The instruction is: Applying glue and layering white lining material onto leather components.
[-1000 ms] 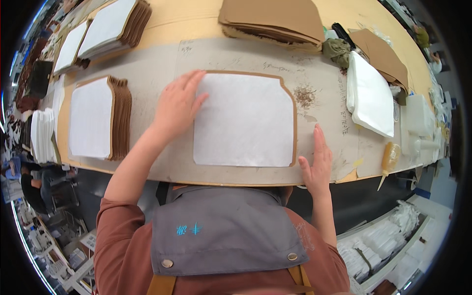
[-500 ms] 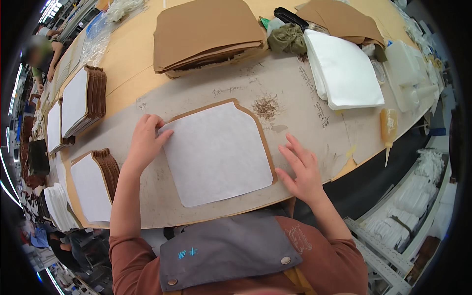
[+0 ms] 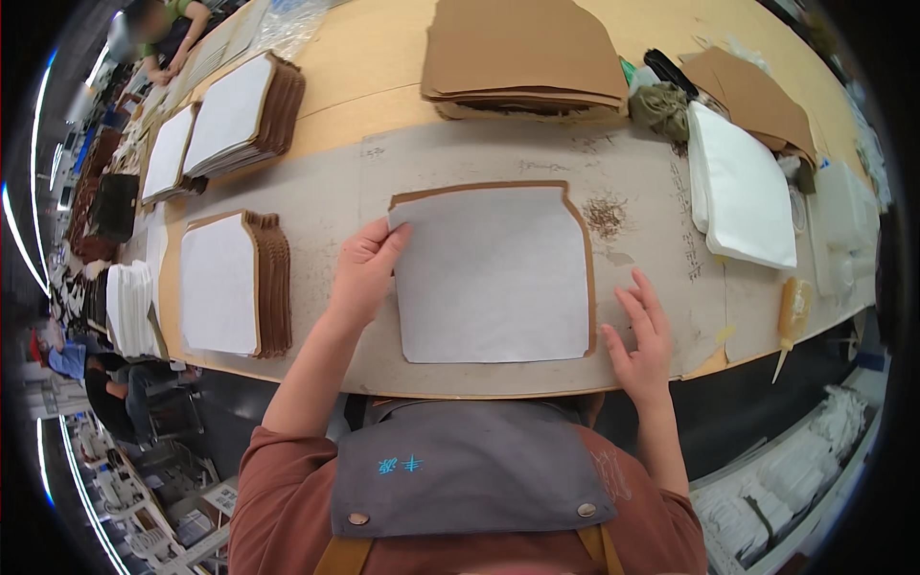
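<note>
A brown panel with a white sheet laid over it rests in front of me, its brown border showing along the top and right edges. My left hand pinches the panel's upper left corner between thumb and fingers. Just off its lower right edge is my right hand, open, fingers apart and nothing in them. On the left stands a stack of similar white-topped brown panels. Two more such stacks, a larger one and a smaller one, stand behind it.
At the back lies a pile of brown sheets. A white sheet stack sits on the right, near an olive cloth bundle and an amber glue bottle. Brown crumbs dot the grey mat. A person works at far left.
My view has turned left, so the table's things appear further right. The panel now looks straighter to me. My left hand stays at its upper left corner; my right hand remains open beside it.
</note>
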`<state>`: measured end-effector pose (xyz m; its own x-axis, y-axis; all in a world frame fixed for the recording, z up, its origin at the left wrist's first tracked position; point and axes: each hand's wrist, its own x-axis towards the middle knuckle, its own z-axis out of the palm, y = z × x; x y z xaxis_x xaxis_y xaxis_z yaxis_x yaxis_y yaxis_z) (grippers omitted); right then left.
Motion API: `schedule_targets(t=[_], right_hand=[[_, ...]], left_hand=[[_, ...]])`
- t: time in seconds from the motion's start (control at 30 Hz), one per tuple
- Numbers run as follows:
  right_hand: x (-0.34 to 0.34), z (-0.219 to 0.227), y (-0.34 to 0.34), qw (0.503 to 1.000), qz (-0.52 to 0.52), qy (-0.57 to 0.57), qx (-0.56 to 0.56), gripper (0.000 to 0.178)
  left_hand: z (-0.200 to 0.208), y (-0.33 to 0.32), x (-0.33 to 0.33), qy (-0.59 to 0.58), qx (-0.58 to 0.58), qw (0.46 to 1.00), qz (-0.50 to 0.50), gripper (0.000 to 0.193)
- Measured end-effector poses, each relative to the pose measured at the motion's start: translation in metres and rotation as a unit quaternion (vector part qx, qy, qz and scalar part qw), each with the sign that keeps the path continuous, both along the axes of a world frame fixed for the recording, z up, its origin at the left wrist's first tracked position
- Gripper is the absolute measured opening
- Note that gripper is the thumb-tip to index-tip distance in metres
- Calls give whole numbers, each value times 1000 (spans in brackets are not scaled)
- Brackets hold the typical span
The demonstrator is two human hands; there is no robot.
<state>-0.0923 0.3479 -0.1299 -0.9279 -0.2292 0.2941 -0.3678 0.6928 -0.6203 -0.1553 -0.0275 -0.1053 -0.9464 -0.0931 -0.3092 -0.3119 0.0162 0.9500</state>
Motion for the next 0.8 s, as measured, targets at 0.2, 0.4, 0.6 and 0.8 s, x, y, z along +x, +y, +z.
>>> schedule_targets(t=[0.2, 0.4, 0.6, 0.8], right_hand=[[-34, 21, -24, 987, -31, -83, -135, 64], [-44, 41, -65, 877, 9, -267, -399, 62], [-31, 31, -66, 924, 61, -112, -362, 63], [-54, 1, -69, 940, 40, -130, -313, 40]], left_hand=[[41, 6, 33, 95, 79, 992, 4, 27], [48, -20, 56, 93, 158, 983, 25, 28], [26, -35, 59, 20, 65, 996, 51, 28], [-3, -39, 29, -26, 37, 999, -25, 32]])
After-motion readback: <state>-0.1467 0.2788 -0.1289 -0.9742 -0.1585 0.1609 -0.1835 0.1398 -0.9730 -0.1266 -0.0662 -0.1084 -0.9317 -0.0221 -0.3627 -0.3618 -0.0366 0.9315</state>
